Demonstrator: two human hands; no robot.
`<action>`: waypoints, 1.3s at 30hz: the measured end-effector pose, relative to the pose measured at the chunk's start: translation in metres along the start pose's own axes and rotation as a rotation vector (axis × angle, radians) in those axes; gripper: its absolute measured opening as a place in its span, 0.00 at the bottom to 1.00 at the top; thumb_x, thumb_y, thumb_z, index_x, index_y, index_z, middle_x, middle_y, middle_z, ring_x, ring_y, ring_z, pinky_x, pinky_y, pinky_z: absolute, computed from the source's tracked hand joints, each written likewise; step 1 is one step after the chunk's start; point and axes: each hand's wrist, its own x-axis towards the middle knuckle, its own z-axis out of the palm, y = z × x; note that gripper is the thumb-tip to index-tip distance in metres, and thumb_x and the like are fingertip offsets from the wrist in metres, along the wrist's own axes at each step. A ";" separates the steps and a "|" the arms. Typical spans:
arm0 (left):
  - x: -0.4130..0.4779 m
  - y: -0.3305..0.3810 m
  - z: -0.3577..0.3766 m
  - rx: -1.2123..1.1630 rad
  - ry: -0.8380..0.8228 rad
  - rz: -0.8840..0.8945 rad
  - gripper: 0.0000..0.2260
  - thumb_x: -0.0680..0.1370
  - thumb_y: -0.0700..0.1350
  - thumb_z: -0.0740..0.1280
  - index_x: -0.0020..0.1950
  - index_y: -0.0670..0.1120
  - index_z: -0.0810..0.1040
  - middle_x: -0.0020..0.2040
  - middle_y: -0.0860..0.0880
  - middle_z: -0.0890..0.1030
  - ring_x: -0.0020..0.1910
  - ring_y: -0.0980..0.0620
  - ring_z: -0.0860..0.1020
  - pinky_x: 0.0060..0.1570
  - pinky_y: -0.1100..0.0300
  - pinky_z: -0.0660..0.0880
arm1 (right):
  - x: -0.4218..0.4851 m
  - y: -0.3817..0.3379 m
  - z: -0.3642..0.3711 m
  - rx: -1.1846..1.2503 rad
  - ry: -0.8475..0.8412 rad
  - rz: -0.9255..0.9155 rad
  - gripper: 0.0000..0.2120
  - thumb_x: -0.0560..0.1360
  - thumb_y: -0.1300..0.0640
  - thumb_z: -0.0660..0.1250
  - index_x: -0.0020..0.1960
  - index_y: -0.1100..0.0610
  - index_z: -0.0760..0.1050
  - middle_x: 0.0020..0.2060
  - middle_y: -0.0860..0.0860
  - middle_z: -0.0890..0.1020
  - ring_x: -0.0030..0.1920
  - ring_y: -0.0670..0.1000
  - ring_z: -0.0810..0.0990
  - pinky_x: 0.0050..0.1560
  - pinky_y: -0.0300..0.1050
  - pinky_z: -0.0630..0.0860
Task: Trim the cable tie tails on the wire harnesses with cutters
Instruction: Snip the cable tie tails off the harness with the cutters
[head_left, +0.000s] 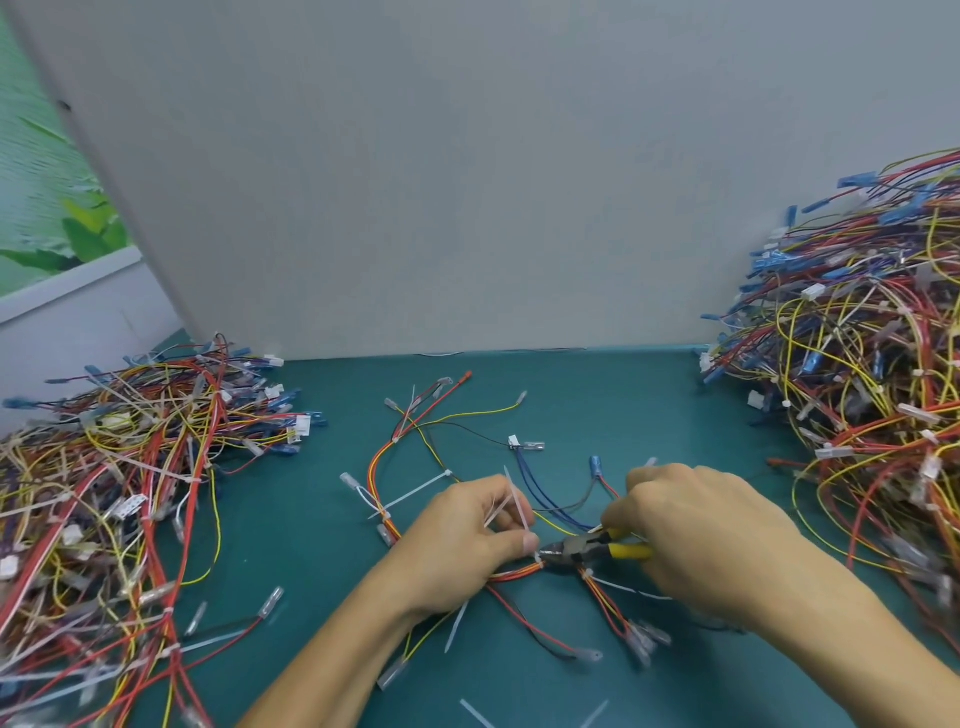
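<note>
Loosely sprawled, the multicoloured harness bears long white tie tails.

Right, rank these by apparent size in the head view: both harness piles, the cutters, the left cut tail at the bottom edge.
1. Left pile and right pile: look alike, both cropped by the frame, so tied.
2. Cutters, partly hidden in the right hand.
3. Cut tail, smallest.

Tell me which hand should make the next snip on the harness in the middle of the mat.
Right. The right hand grips the yellow-handled cutters, their nose at the tie on the harness beside the left thumb. The left hand pinches the white tie tail, so it probably serves best steadying.
</note>
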 end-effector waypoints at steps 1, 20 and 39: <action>0.000 0.000 0.000 -0.002 0.001 0.000 0.04 0.73 0.43 0.71 0.44 0.49 0.77 0.38 0.55 0.80 0.39 0.57 0.77 0.48 0.56 0.75 | 0.000 -0.001 0.000 0.005 -0.002 -0.003 0.12 0.74 0.58 0.59 0.53 0.48 0.75 0.43 0.46 0.68 0.42 0.57 0.73 0.37 0.46 0.63; 0.000 0.000 0.002 -0.053 -0.005 0.027 0.04 0.73 0.41 0.72 0.44 0.45 0.78 0.39 0.51 0.80 0.39 0.56 0.77 0.48 0.53 0.75 | 0.006 0.001 0.008 0.006 0.011 -0.078 0.08 0.73 0.61 0.59 0.46 0.49 0.71 0.38 0.47 0.63 0.39 0.56 0.68 0.35 0.46 0.63; 0.000 0.000 0.002 -0.072 -0.031 0.034 0.04 0.72 0.40 0.72 0.44 0.46 0.78 0.37 0.56 0.79 0.39 0.57 0.76 0.47 0.55 0.75 | 0.002 -0.001 0.005 -0.003 -0.022 -0.072 0.08 0.71 0.61 0.59 0.45 0.50 0.72 0.45 0.52 0.78 0.46 0.59 0.78 0.35 0.45 0.65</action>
